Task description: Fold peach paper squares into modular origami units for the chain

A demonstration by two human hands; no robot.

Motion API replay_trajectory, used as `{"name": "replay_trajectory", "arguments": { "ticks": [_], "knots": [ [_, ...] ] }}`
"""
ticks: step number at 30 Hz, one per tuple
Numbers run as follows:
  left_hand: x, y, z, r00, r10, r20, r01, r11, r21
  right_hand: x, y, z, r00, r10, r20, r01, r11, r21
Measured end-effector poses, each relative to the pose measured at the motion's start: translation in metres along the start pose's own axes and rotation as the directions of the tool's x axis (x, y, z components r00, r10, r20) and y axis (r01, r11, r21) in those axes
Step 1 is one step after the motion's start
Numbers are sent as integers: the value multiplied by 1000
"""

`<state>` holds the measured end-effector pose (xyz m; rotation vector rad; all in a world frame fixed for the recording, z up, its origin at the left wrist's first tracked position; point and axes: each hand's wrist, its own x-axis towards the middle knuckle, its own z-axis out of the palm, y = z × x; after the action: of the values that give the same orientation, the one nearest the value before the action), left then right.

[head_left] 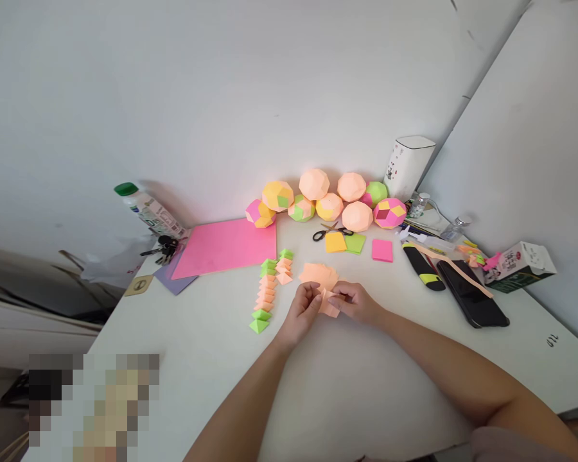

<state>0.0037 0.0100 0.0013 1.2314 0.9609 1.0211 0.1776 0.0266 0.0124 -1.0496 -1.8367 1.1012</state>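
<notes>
My left hand [302, 314] and my right hand [355, 301] meet over the white table [212, 359], both pinching a small folded peach paper piece [328, 305] between their fingertips. Just behind the hands lies a loose stack of peach paper squares [318, 274]. To the left runs a row of folded peach and green paper units [268, 290], ending in a green unit [259, 325] nearest me.
Several paper polyhedron balls [328, 200] line the wall. In front lie scissors [328, 232], yellow, green and pink note pads [351, 244], a large pink sheet [226, 247], keys [162, 249], a bottle [147, 210], a black phone [472, 294], a carton [520, 266] and a white container [408, 165].
</notes>
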Motion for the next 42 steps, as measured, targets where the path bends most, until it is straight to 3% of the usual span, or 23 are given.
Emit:
{"name": "replay_trajectory", "arguments": {
  "ticks": [8, 17, 27, 33, 39, 42],
  "knots": [
    [-3, -3, -2, 991, 125, -45, -117, 981, 155, -1, 8, 0, 999, 40, 26, -41, 999, 21],
    [-3, 0, -1, 971, 238, 17, -235, 946, 223, 0, 9, -2, 996, 75, 41, -79, 988, 130],
    [-1, -6, -4, 983, 185, 22, -186, 970, 156, 1, 0, -5, 997, 66, 28, -70, 981, 179],
    [-2, -1, -2, 986, 168, 4, -165, 964, 208, -1, 5, -1, 998, 53, 15, -55, 958, 280],
    [-3, 5, -2, 987, 160, 22, -160, 950, 267, -1, 13, 1, 985, 168, -41, -146, 935, 324],
    [-3, 4, -2, 987, 156, 22, -157, 950, 270, 0, 12, 1, 987, 158, -21, -142, 933, 330]
  ]
}}
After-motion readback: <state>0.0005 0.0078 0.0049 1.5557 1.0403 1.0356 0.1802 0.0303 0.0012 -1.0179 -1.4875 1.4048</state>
